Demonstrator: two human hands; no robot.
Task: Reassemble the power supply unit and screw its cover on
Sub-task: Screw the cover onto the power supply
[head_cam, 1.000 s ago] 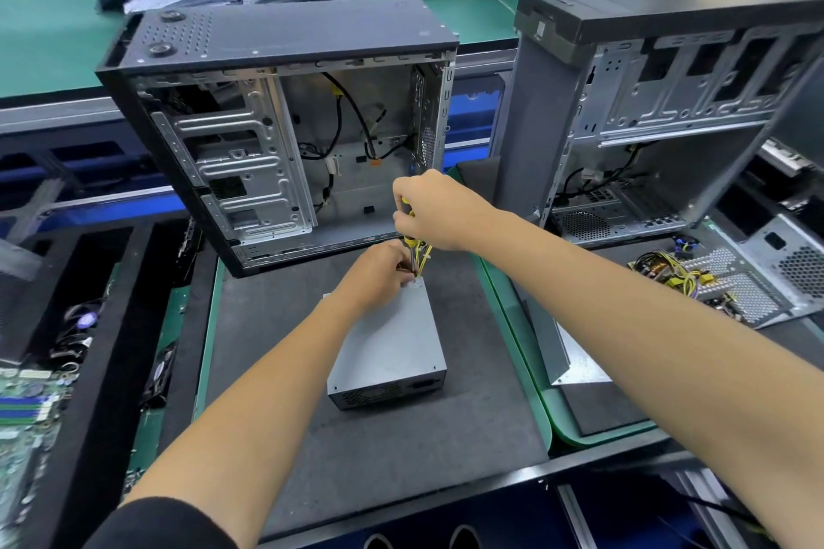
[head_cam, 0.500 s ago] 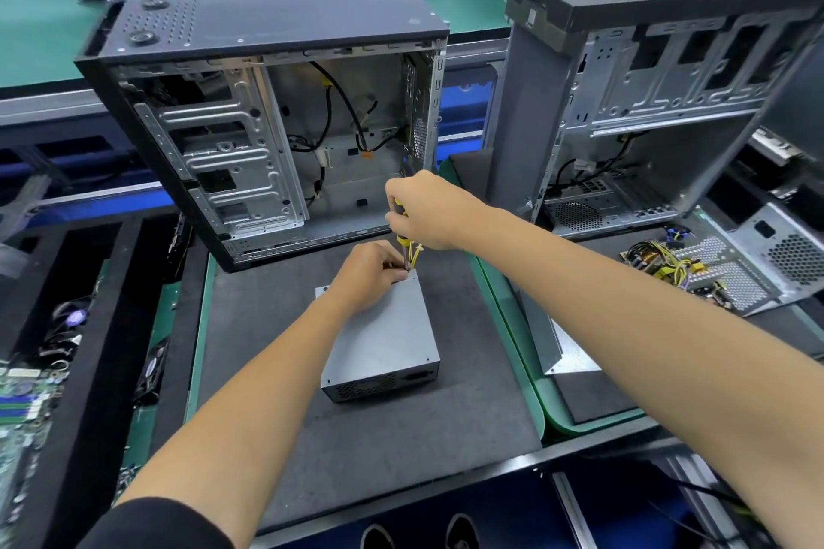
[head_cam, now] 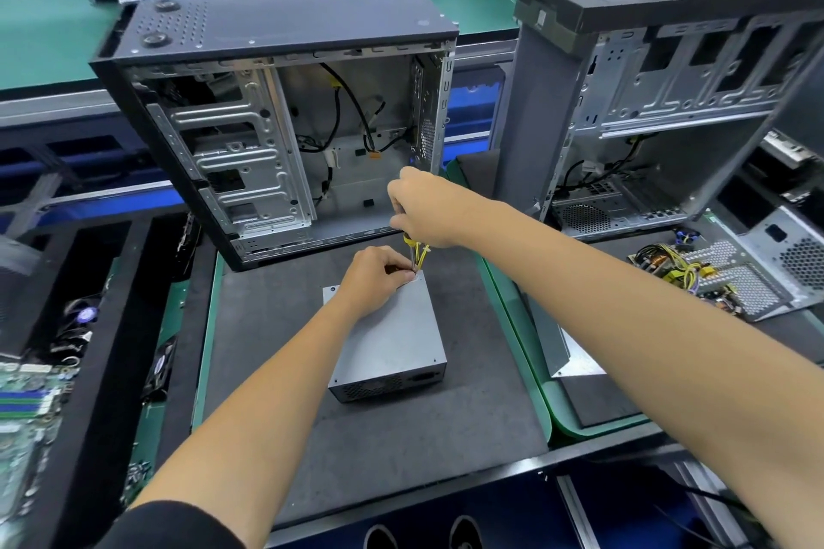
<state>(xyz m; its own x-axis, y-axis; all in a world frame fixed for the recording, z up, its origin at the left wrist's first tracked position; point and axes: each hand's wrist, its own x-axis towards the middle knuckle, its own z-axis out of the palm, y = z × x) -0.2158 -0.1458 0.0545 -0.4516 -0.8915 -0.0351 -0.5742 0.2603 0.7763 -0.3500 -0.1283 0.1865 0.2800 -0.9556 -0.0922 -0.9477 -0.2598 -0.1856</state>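
A grey metal power supply unit (head_cam: 392, 343) lies flat on the dark mat (head_cam: 267, 370) with its cover on top. My right hand (head_cam: 419, 207) grips a yellow-handled screwdriver (head_cam: 412, 250) that stands upright, its tip on the unit's far right corner. My left hand (head_cam: 372, 276) rests on the far end of the cover, its curled fingers pinched close round the screwdriver's shaft at the tip. Yellow wires show beside the shaft. The screw itself is hidden by my fingers.
An open black computer case (head_cam: 276, 120) stands just behind the unit. A second open case (head_cam: 660, 103) stands to the right, with a dismantled power supply (head_cam: 731, 276) and loose wires beside it. Circuit boards (head_cam: 22, 406) lie at far left.
Both hands keep the same grip at the unit's far corner. The view has shifted slightly; nothing else has visibly moved.
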